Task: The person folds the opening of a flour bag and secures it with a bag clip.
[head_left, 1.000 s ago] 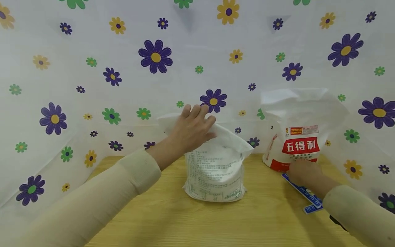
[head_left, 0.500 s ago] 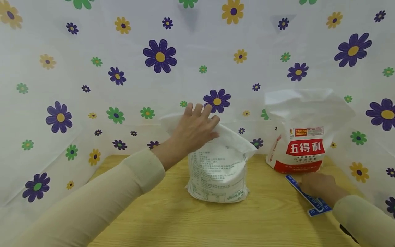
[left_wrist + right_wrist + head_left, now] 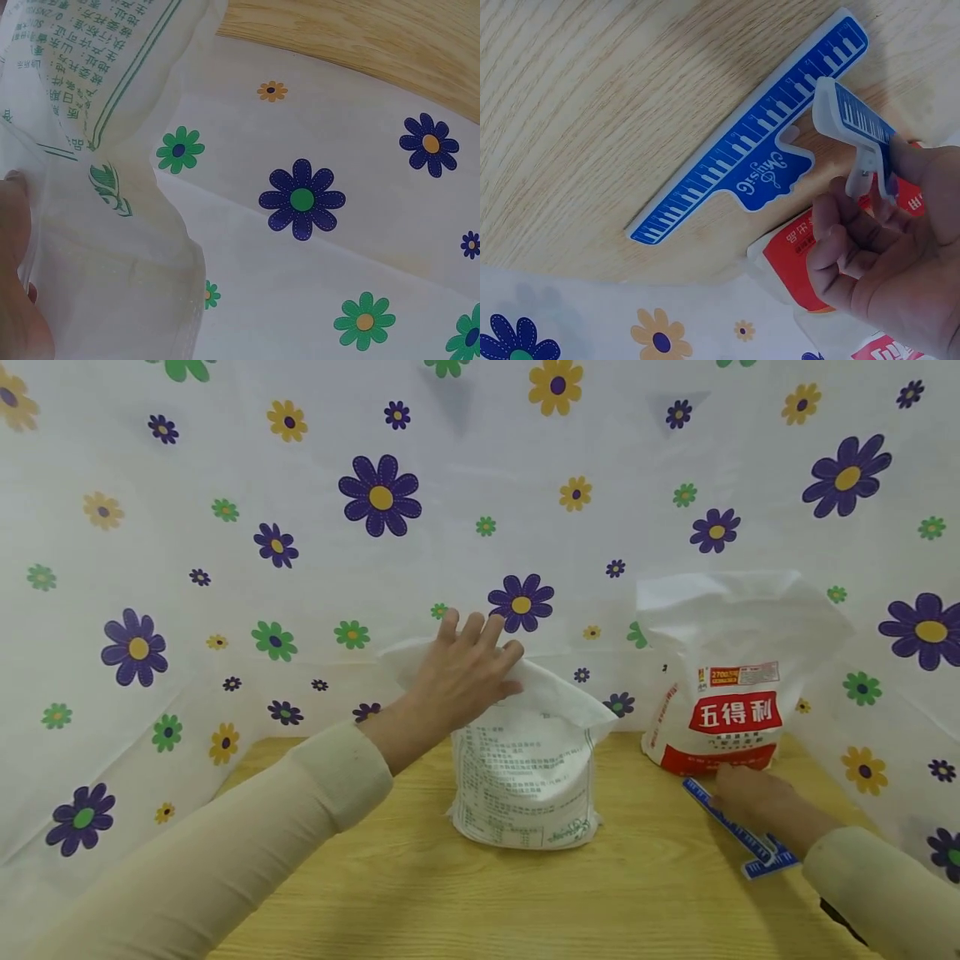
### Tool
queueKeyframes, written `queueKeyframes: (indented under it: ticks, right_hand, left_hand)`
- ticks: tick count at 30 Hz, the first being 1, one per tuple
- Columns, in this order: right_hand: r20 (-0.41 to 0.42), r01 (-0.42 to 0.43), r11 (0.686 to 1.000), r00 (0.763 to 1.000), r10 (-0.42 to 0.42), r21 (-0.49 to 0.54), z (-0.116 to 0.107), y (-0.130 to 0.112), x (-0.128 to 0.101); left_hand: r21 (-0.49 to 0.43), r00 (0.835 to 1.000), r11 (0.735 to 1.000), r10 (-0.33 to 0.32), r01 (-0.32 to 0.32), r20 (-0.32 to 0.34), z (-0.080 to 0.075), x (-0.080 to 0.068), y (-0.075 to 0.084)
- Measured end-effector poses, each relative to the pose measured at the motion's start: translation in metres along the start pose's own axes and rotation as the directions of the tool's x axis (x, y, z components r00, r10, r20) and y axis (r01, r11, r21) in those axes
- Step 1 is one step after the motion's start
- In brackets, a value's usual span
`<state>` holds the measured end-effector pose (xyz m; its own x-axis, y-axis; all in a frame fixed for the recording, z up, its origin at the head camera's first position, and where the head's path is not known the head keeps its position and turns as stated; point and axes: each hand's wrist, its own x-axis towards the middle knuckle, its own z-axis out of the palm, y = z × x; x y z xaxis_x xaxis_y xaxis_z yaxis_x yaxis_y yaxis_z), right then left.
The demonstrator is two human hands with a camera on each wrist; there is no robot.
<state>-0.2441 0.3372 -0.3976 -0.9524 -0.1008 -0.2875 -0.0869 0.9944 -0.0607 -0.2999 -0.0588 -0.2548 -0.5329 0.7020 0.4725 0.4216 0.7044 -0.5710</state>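
A white flour bag [image 3: 525,785] with green print stands mid-table, its top folded over. My left hand [image 3: 468,672] grips that top, fingers bent over the fold. In the left wrist view the thumb [image 3: 15,217] lies against the bag's plastic [image 3: 112,277]. On the right, my right hand [image 3: 753,797] is low over the table. Its thumb and fingers pinch a small blue bag clip [image 3: 855,120] with piano keys, as the right wrist view shows. Under it lies a long blue bag clip [image 3: 742,142] marked "Music", flat on the wood.
A second flour bag [image 3: 735,714], with a red label, stands upright at the back right, just beyond the right hand. The wooden table [image 3: 450,902] is enclosed by white flowered cloth [image 3: 300,593] at the back and sides.
The right hand shifts slightly beside the long clip, and its fingers look less bunched than one second ago. The left hand and its bag stay put; the head view sways a little.
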Motion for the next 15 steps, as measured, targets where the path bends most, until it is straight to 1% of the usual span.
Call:
queueKeyframes:
  ticks: [4, 6, 12, 15]
  right_hand:
    - [-0.003, 0.005, 0.999, 1.0, -0.005, 0.053, -0.003, -0.004, -0.004]
    - [-0.005, 0.015, 0.998, 1.0, -0.015, 0.064, -0.004, -0.005, -0.004]
    - [-0.013, 0.068, 0.998, 0.998, -0.068, 0.009, -0.01, -0.015, -0.003]
    - [-0.024, 0.113, 0.993, 0.993, -0.114, -0.015, -0.015, -0.022, -0.002]
  left_hand:
    - [-0.016, 1.0, 1.0, 0.019, -0.02, -0.023, 0.0, -0.001, 0.0]
    - [-0.015, 0.999, 1.0, 0.027, -0.027, -0.038, 0.0, -0.001, 0.0]
    - [0.012, 0.998, 0.999, 0.034, -0.033, -0.054, 0.001, -0.003, -0.001]
    - [0.007, 0.998, 0.999, 0.035, -0.034, -0.051, 0.001, -0.004, -0.002]
